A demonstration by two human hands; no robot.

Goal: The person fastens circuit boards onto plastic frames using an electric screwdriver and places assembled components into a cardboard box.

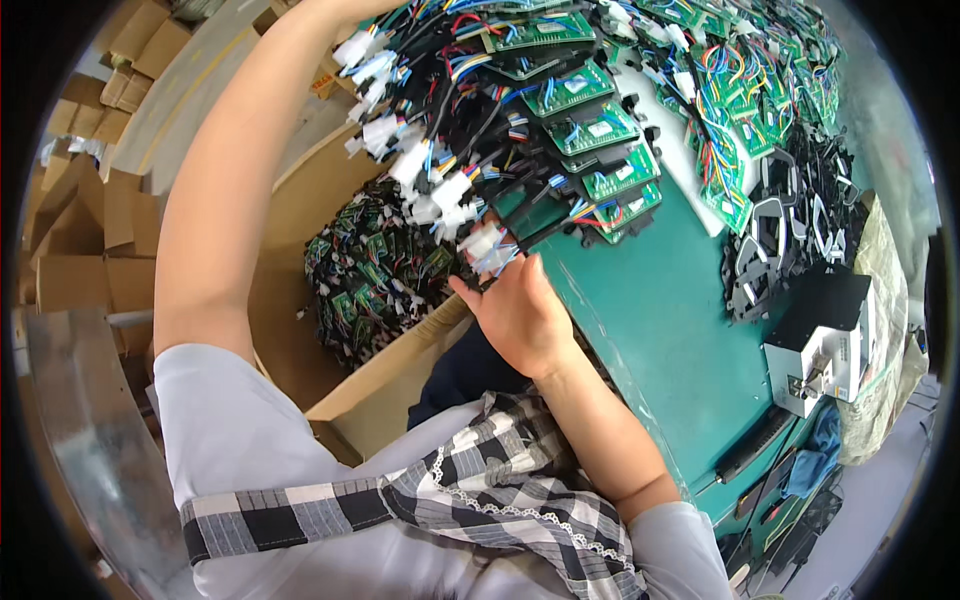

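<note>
The right hand [520,312] is curled around white connectors [487,243] at the near end of a wired bundle of green circuit boards [590,130], which runs toward 1 o'clock over the green table [660,320]. The left arm [240,170] reaches toward 12 o'clock; its hand is hidden, grip untellable. A cardboard box [400,385] of more boards [375,270] sits at 9 o'clock of the right hand, black plastic frames [790,235] at 3 o'clock.

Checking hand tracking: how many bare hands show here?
1. The right hand lies at the green tabletop's edge, fingertips on white plastic wire connectors. The left forearm runs up to the wired green circuit boards; its hand is hidden.
</note>
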